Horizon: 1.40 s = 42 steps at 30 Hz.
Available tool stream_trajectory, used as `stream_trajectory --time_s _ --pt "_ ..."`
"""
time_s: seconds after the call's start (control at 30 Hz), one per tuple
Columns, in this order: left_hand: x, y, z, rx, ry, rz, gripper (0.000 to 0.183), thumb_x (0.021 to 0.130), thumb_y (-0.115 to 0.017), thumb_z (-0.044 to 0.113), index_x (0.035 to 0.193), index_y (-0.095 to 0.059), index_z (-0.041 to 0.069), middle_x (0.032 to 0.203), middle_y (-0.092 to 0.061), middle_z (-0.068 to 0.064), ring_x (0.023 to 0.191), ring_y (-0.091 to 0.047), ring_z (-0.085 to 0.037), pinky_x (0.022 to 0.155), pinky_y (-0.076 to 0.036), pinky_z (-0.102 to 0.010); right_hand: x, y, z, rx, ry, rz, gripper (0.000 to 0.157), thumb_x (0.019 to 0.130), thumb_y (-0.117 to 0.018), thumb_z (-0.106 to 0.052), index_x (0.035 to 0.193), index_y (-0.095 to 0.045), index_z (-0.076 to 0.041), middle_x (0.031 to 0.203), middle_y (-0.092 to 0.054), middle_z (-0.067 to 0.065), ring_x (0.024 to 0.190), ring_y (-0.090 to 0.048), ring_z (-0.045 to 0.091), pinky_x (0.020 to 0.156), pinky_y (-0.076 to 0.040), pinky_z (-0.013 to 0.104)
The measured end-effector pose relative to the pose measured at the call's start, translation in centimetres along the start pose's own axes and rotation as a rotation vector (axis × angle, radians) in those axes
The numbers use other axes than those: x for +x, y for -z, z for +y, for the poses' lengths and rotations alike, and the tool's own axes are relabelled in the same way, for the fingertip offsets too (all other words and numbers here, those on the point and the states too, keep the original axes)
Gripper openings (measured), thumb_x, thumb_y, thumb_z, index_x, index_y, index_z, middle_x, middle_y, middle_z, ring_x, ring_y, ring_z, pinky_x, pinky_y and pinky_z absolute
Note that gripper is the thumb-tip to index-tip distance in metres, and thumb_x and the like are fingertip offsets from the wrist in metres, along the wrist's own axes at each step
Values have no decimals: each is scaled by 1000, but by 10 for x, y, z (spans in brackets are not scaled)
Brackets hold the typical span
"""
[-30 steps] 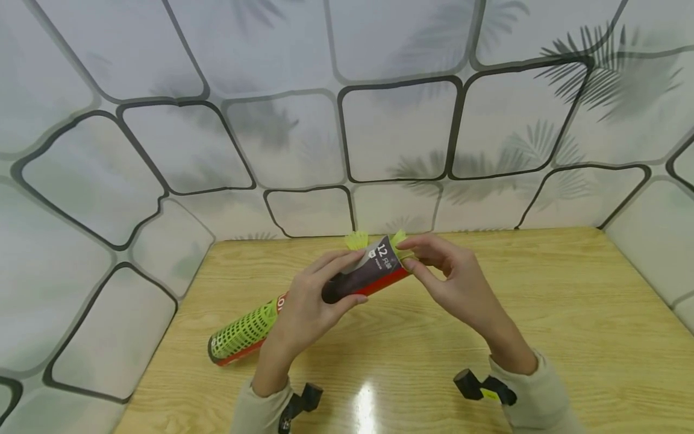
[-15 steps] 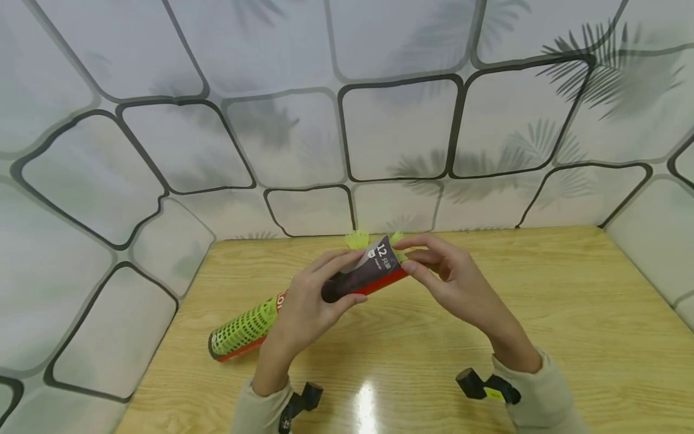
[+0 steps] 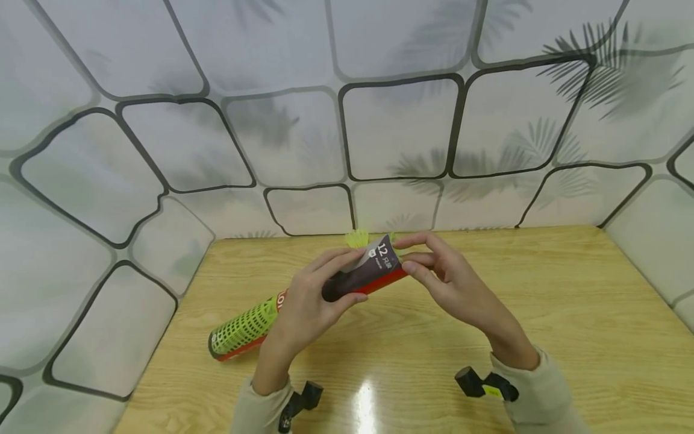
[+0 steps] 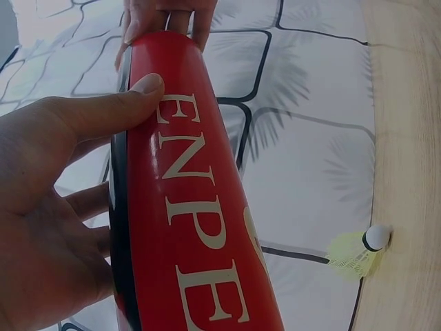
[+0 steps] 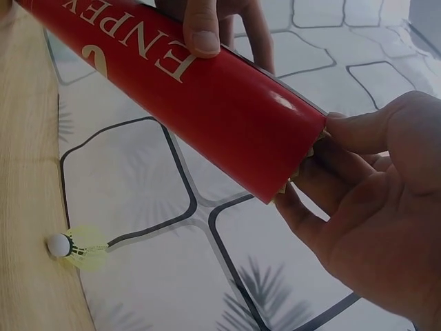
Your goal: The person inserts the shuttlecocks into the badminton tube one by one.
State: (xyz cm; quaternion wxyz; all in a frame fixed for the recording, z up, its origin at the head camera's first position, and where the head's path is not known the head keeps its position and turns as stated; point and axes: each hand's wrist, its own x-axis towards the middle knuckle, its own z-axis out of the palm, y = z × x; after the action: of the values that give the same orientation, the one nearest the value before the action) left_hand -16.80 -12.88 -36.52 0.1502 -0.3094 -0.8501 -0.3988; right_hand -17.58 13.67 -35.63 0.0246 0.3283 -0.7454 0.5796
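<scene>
My left hand [image 3: 311, 295] grips a long shuttlecock tube [image 3: 374, 268], black and red with a green mesh pattern toward its lower left end. In the left wrist view its red side [image 4: 182, 165] bears large pale letters. The tube slants up to the right. At its upper right mouth, the thumb and fingers of my right hand [image 3: 450, 277] close around the rim. A yellow shuttlecock skirt edge [image 5: 298, 169] just shows there under those fingers; the rest is hidden inside the tube. Another yellow shuttlecock [image 3: 356, 239], with a white base, lies behind the tube.
The pale wood table [image 3: 542, 301] ends at a back wall [image 3: 401, 132] covered in a stone-and-leaf patterned sheet. The loose shuttlecock [image 5: 60, 245] lies close to that back edge. Black cameras sit on both wrists.
The yellow skirt at the tube's mouth has sunk inward, and less of it shows. My right fingers have followed it slightly left. The left hand and loose shuttlecock hold their places.
</scene>
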Motion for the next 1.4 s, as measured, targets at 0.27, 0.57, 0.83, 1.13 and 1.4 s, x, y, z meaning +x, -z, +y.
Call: stream_trajectory --time_s 0.27,0.57,0.83,1.13,1.4 --pt "-1 1 -1 2 -3 7 67 81 -90 17 142 -63 25 138 -61 1 119 -61 -17 92 -55 -39 1 -2 1 58 -21 -32 23 108 -47 0 131 -49 -1 125 -67 23 113 -69 26 92 -54 32" --pt "0 2 0 8 -12 14 67 80 -90 16 141 -63 22 136 -62 -1 117 -62 -18 91 -55 -40 3 -5 4 99 3 -72 21 109 -42 0 130 -43 1 127 -65 26 118 -66 28 97 -53 39" --pt "0 3 -2 1 -6 19 68 79 -91 15 141 -64 23 136 -62 -1 118 -62 -19 92 -55 -40 3 -6 6 68 25 -19 18 106 -48 4 123 -50 2 123 -67 23 115 -67 21 89 -54 29" --pt "-1 6 -8 14 18 30 68 80 -90 17 142 -62 24 136 -62 -1 118 -61 -19 91 -55 -43 5 -3 8 49 65 60 18 103 -53 7 119 -58 2 119 -68 17 113 -68 19 92 -55 31" --pt "-5 18 -20 14 81 58 72 80 -90 16 144 -60 27 138 -62 3 119 -59 -18 89 -54 -42 6 2 12 20 72 68 21 105 -52 4 124 -59 1 129 -67 13 121 -64 24 100 -51 31"
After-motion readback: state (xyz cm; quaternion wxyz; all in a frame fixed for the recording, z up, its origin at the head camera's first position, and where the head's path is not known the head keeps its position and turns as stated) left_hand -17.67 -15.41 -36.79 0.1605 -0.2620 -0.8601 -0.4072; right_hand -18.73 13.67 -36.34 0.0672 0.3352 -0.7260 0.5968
